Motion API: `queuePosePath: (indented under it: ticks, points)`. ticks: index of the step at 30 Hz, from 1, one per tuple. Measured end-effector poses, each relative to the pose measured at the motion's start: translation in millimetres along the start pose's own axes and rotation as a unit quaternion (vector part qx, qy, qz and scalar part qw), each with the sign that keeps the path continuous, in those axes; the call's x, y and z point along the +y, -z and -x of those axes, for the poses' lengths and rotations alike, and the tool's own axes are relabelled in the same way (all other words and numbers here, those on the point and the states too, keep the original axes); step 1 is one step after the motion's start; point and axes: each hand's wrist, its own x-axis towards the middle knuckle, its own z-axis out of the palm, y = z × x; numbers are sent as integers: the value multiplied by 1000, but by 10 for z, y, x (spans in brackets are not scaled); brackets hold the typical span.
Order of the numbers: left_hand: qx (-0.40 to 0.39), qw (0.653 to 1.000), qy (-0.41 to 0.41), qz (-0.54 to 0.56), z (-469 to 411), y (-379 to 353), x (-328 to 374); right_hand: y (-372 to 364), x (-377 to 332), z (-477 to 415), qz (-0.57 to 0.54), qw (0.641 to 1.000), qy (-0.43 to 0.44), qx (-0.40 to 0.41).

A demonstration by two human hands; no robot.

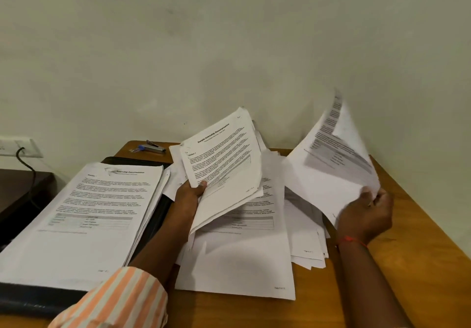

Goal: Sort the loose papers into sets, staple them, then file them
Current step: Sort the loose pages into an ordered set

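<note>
Paperwork lay in three groups across the tabletop point(413, 264). At its left edge a squared stack of printed pages point(84, 213) rested on a black file folder point(38, 299), and beyond it, by the far edge near the wall, sat a stapler point(154, 146). Right of the stack the left hand point(188, 195) held a partial set point(224, 154) off the surface, thumb clamped on the title page and the other fingers hidden beneath. The set's long axis ran from the hand up toward the far right. Under it the loose pile point(242, 251) sprawled over the middle of the tabletop. Nearer the right edge the right hand point(367, 215) pinched the near corner of a single sheet point(331, 175), fingers point(382, 196) closed on it, and the page reared up toward the wall, blurred at its tip.

That sheet stood apart from the set, directly to its right, with the pile below and between them. The coming move looked like a carry leftward across the pile to join the sheet to the set. The right hand would own that travel, and the left hand, nearer the stapler, needed only to hold its set steady.
</note>
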Motion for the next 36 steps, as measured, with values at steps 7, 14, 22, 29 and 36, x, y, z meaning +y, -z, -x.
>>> queuePosePath:
  ticks: [7,14,22,29,36]
  points:
    - [5,999,-34,-16,-41,44,67,-63,-40,23,-70,997,-27,-26]
    - [0,1000,-29,-4,33,-10,48,98,-235,0,-140,989,-8,54]
    - [-1,999,-29,21,13,3,24,-51,-141,214,-21,983,0,-183]
    - [9,996,-36,78,46,10,28,-142,-53,343,-37,965,-28,-257]
    - [-6,995,-91,27,93,-71,3,-150,-140,459,-69,916,-59,-391]
